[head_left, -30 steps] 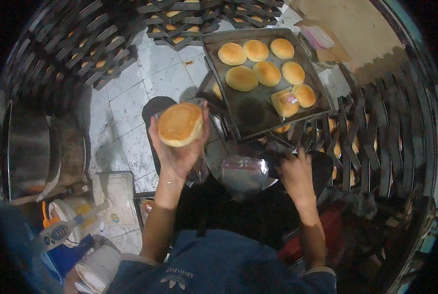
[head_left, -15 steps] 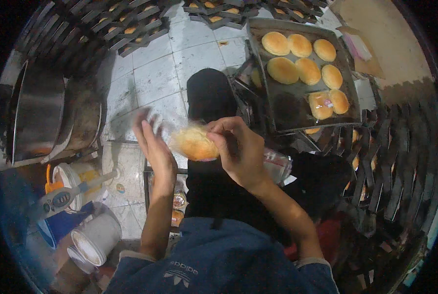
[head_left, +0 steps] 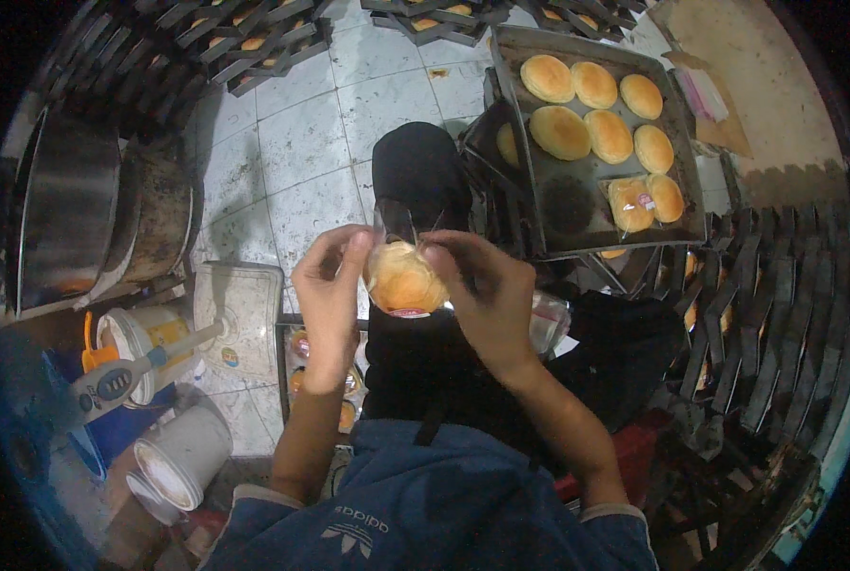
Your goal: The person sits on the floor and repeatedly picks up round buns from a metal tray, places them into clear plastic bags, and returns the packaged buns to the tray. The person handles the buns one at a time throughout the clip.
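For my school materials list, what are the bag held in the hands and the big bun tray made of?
The bag looks like thin, glossy plastic: the bun shows through. The tray is probably dark, dull metal: thin walls, stained surface.

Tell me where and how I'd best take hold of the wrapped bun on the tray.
Probably pinch its near and far edges, coming from above and the left. The wrapped bun lies flat on the tray with bare surface to its left, while a plain bun crowds its right side.
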The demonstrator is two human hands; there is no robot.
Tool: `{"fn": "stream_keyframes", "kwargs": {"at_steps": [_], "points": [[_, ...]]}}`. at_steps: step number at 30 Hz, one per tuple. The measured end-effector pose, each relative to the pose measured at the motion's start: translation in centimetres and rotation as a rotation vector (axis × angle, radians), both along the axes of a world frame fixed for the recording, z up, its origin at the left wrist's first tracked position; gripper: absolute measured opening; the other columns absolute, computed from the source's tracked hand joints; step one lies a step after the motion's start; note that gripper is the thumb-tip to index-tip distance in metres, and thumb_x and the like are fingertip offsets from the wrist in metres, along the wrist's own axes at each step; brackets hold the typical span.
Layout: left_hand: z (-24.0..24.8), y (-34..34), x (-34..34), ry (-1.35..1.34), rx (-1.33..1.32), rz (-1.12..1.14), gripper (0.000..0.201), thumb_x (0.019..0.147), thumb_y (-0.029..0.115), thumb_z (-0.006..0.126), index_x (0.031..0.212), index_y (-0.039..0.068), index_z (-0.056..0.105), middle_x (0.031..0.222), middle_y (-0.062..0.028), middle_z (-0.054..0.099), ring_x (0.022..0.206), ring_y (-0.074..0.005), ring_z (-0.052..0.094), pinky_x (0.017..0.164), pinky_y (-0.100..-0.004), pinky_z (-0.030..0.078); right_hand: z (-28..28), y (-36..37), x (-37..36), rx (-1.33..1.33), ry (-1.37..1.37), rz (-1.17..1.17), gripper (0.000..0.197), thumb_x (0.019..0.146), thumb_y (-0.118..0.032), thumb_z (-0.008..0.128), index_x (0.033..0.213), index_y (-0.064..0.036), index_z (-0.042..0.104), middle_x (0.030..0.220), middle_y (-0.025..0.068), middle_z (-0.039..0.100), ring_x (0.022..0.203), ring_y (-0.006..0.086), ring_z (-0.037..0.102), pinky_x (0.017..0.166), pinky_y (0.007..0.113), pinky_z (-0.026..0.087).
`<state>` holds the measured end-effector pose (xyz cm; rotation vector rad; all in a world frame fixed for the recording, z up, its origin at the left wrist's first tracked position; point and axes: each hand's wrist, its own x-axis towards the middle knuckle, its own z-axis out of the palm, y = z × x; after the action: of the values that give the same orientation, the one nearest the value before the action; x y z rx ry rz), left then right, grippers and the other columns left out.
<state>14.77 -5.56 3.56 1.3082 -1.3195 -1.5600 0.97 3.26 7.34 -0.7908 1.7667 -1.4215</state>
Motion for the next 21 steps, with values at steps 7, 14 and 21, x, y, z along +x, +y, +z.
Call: {"fn": "stream_keyframes", "kwargs": {"at_steps": [7, 14, 21], "points": [[2.6, -1.0, 1.9, -0.088, -0.046, 0.145, 0.019, 0.095, 0.019, 0.066, 0.086, 0.002, 0.065, 0.083, -0.0025, 0.064, 0.082, -0.0101, 0.055, 0.076, -0.0274, 0.044, 0.8, 1.8, -2.7, -0.269, 0.782, -0.067, 0.017, 0.080, -0.019, 0.082, 0.089, -0.0049, 0.077, 0.082, 0.0110, 0.074, 0.066, 0.0209, 0.064, 0.065, 0.032, 0.052], [-7.7, 6.6, 5.2, 0.173, 0.078, 0.031, 0.030, 0.097, 0.014, 0.063, 0.070, 0.010, 0.052, 0.066, 0.0059, 0.047, 0.061, -0.0041, 0.037, 0.056, -0.0227, 0.028, -9.2, 9.4, 0.6, 0.231, 0.103, -0.162, 0.023, 0.081, -0.024, 0.080, 0.081, -0.0020, 0.075, 0.083, 0.0112, 0.072, 0.066, 0.0191, 0.064, 0.057, 0.036, 0.051], [-5.5, 5.9, 3.9, -0.066, 0.183, 0.002, 0.032, 0.095, 0.022, 0.067, 0.067, 0.008, 0.059, 0.064, 0.0027, 0.055, 0.058, -0.0036, 0.043, 0.054, -0.0225, 0.032, -9.8, 8.7, -0.8, 0.200, -0.203, -0.401, 0.018, 0.089, -0.013, 0.071, 0.096, 0.0032, 0.069, 0.099, 0.0107, 0.070, 0.104, 0.0217, 0.062, 0.091, 0.037, 0.049]]}}
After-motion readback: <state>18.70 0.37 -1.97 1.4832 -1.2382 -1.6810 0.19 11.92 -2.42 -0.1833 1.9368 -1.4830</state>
